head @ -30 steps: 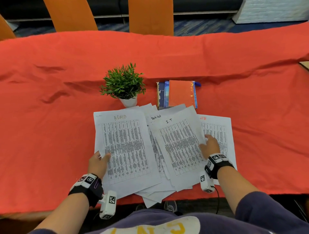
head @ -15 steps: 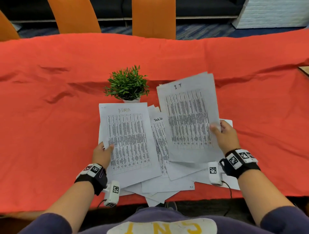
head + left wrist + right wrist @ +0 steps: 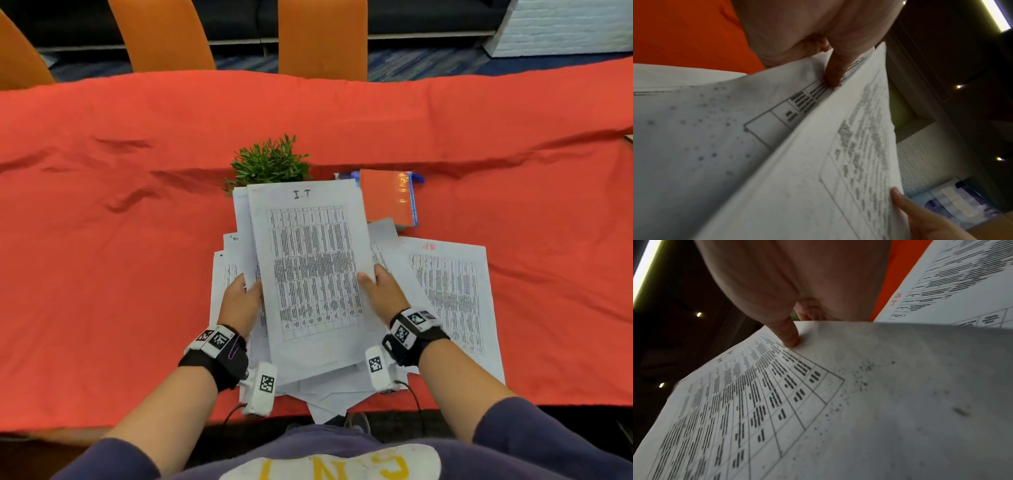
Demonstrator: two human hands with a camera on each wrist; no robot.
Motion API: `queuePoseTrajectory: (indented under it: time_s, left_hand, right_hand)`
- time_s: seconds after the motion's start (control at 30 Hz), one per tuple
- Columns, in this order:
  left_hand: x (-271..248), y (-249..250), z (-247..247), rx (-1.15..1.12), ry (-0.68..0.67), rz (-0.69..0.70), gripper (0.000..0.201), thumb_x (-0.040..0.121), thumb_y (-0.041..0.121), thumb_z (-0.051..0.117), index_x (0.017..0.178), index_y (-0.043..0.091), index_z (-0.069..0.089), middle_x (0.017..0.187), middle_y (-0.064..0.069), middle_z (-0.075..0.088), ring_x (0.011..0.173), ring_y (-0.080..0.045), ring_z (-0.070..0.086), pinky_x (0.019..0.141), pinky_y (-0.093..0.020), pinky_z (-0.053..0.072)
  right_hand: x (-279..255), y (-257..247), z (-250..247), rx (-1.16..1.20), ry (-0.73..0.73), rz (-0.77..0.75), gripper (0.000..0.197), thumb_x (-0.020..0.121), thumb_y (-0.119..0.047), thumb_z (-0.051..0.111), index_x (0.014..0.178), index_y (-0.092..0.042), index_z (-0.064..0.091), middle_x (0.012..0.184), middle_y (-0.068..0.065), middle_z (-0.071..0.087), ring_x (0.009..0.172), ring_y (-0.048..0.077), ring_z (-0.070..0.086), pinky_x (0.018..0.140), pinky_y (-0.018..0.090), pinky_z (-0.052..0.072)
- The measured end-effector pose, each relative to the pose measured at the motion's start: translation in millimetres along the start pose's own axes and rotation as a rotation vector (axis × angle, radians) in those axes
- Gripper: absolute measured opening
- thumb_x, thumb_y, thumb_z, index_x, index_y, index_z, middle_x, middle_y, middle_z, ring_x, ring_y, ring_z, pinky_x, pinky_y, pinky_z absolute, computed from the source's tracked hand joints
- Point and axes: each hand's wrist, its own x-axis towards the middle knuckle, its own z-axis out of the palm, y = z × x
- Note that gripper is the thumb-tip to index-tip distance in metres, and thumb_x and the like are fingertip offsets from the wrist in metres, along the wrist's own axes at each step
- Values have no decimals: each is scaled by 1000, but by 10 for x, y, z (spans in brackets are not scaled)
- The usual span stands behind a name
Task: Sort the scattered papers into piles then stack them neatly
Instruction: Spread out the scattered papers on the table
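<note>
White printed sheets up in both my hands, edges not squared, slip risk.
Near edge first: loose white table-printed papers (image 3: 329, 401) under my wrists hang past the table edge; a brush from my forearms could, I think, drag them to the floor. My left hand (image 3: 239, 301) pinches a white sheet (image 3: 244, 233) by its left edge, my right hand (image 3: 385, 291) pinches the white "I.T" headed table sheet (image 3: 310, 270) by its right edge, thumb on top. The two overlap and sit offset, held above the pile; thin grip on floppy paper, so they may sag or skew when I merge them. Right of that, the white sheet with a red heading (image 3: 452, 294) lies flat on the red tablecloth (image 3: 102, 274). Beyond: the orange-covered book (image 3: 387, 198) and small green potted plant (image 3: 270, 164), close enough for lifted top edges to snag.
</note>
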Motion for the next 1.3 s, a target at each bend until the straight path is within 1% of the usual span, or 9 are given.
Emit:
queuePoseTrajectory:
  time_s: [0.17, 0.23, 0.33, 0.47, 0.63, 0.83, 1.03, 1.23, 1.3]
  left_hand:
    - [-53, -105, 68, 37, 11, -92, 65, 91, 65, 28, 137, 23, 44, 133, 9, 52, 127, -16, 45, 111, -37, 30]
    - [-71, -170, 89, 168, -21, -35, 51, 94, 55, 41, 128, 18, 48, 112, 10, 57, 112, -17, 52, 98, -34, 38]
    - [-54, -296, 73, 257, -26, -1, 34, 95, 22, 54, 129, 16, 53, 121, 1, 62, 113, -21, 57, 98, -35, 44]
    - [-25, -451, -89, 286, 58, -57, 29, 95, 11, 51, 124, 10, 56, 116, -4, 63, 109, -23, 58, 94, -33, 44]
    - [-54, -543, -293, 250, 90, -100, 25, 95, 8, 52, 119, 11, 58, 111, -3, 63, 105, -23, 57, 92, -33, 42]
    - [-44, -582, -396, 207, 126, -169, 32, 95, 8, 53, 127, 10, 55, 113, -3, 60, 105, -22, 55, 95, -37, 42]
    - [-19, -587, -417, 191, 147, -188, 33, 95, 8, 53, 128, 9, 55, 113, -3, 59, 103, -23, 54, 93, -36, 43]
    - [68, -602, -396, 181, 147, -179, 33, 93, 10, 56, 127, 10, 56, 112, -3, 61, 102, -22, 56, 95, -37, 44]
    - [84, -599, -376, 186, 141, -169, 31, 93, 10, 57, 124, 11, 57, 110, -1, 61, 103, -22, 57, 98, -39, 43]
  right_hand:
    - [-63, -26, 168, -71, -39, 25, 25, 97, -22, 47, 117, -11, 37, 104, -1, 53, 98, 19, 52, 79, 28, 43]
    - [-63, -16, 217, -68, -60, 1, 24, 96, -19, 49, 115, -13, 36, 111, 1, 54, 101, 19, 54, 84, 30, 47]
    - [-50, 53, 212, -59, -106, -6, 24, 92, -20, 57, 107, -16, 38, 107, 6, 59, 93, 23, 60, 80, 35, 52]
    - [86, 250, -45, -140, -76, 76, 26, 89, -20, 63, 107, -11, 47, 102, 3, 57, 89, 18, 56, 78, 28, 48]
    - [379, 614, -456, -518, 167, 324, 48, 84, -26, 70, 124, -8, 50, 132, 17, 43, 123, 33, 44, 98, 39, 41]
    - [525, 841, -579, -635, 156, 479, 78, 73, -35, 77, 132, -5, 36, 133, 19, 47, 125, 38, 43, 103, 46, 38]
    - [514, 860, -604, -497, 161, 375, 36, 89, -20, 60, 118, -1, 53, 108, 14, 61, 91, 29, 57, 80, 35, 50]
    - [370, 1001, -944, -433, 331, 349, 27, 93, -32, 50, 86, -7, 56, 104, 22, 50, 93, 32, 50, 80, 40, 42]
    - [273, 1117, -1134, -464, 418, 442, 36, 92, -34, 51, 107, -3, 60, 122, 24, 49, 112, 39, 47, 91, 42, 41]
